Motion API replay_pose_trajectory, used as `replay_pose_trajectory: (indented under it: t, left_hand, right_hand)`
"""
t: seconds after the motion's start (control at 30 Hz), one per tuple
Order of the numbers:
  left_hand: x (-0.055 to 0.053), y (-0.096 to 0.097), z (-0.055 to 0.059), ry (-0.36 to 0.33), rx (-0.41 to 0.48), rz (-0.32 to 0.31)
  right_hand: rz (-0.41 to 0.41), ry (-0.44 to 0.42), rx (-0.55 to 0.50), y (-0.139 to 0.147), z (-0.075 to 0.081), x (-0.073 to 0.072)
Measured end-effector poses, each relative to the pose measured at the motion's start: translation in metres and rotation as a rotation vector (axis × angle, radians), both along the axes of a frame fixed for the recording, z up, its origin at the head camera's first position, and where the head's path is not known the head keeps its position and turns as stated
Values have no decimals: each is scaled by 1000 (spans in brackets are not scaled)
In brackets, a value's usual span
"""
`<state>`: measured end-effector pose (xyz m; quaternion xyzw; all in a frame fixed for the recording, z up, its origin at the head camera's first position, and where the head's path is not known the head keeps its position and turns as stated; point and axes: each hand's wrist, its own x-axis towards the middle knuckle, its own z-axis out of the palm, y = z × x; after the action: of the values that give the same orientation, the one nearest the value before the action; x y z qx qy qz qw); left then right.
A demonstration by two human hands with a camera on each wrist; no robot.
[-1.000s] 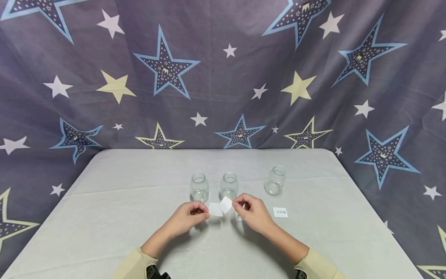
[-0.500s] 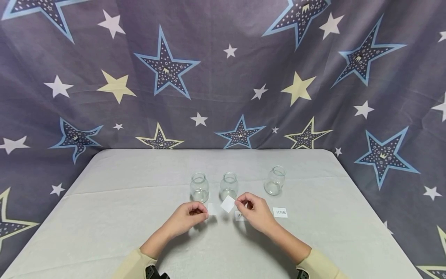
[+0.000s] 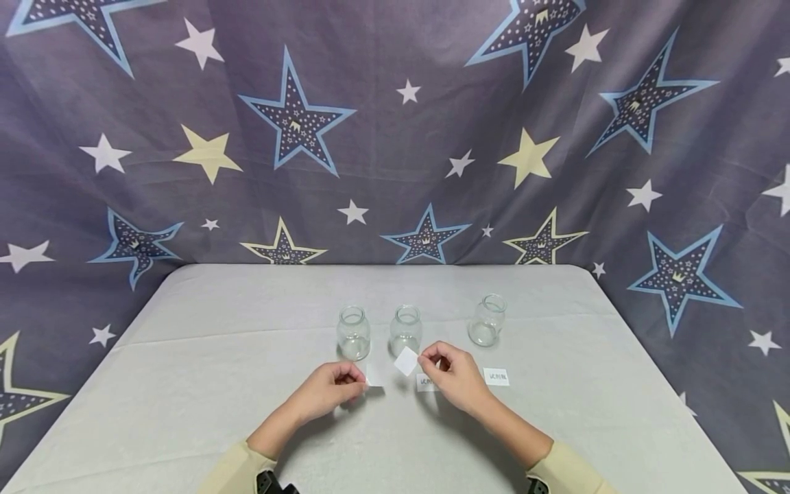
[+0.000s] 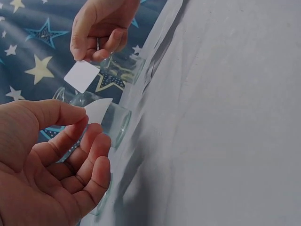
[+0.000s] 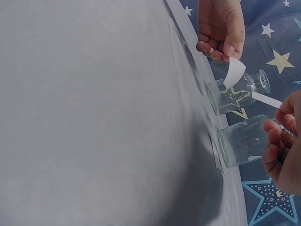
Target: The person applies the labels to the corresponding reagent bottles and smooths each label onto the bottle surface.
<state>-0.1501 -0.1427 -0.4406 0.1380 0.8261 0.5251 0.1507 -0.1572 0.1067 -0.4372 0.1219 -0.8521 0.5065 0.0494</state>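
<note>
My left hand (image 3: 324, 392) pinches a thin white slip of paper (image 4: 98, 111) between thumb and forefinger; the slip curves, and the other fingers are loosely bent. To its right, my right hand (image 3: 455, 374) pinches a white square of paper (image 3: 406, 361) by one corner, its blank face showing. A gap separates the two papers above the table. Behind the left hand stands one clear glass jar (image 3: 354, 334), lidless. A second glass jar (image 3: 406, 322) stands behind the white square, which overlaps its base in the head view. Partly hidden by the right hand lies a printed white label (image 3: 424, 383).
A third glass jar (image 3: 487, 321) stands farther right, slightly back from the others. In front of it another printed label (image 3: 496, 377) lies flat on the grey-white tablecloth (image 3: 247, 357). A star-patterned curtain (image 3: 370, 158) hangs behind the table.
The two papers were almost touching and are now apart. My right hand has shifted slightly right with its square; the left hand has moved slightly left and down, its slip turning more edge-on.
</note>
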Motion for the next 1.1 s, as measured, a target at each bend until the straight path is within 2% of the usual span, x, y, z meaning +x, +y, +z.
replay_pose_trajectory:
  t: [0.2,0.37,0.57,0.93,1.1]
  left_hand:
    - [0,-1,-4,-39,-14,-47]
    - [1,-5,-5,-29,-42,-52]
    - [2,-10,-4,-3,-103,-12]
    - [3,-15,-3,-12,-160,41]
    - [4,-14,-1,18,-237,69]
  right_hand:
    - [1,-4,-1,0,-1,0]
    - [5,-5,6,0,-1,1]
    - [11,-7,6,0,-2,0]
    - [12,-20,14,-1,-3,1]
    - [12,-23,13,-2,-4,1]
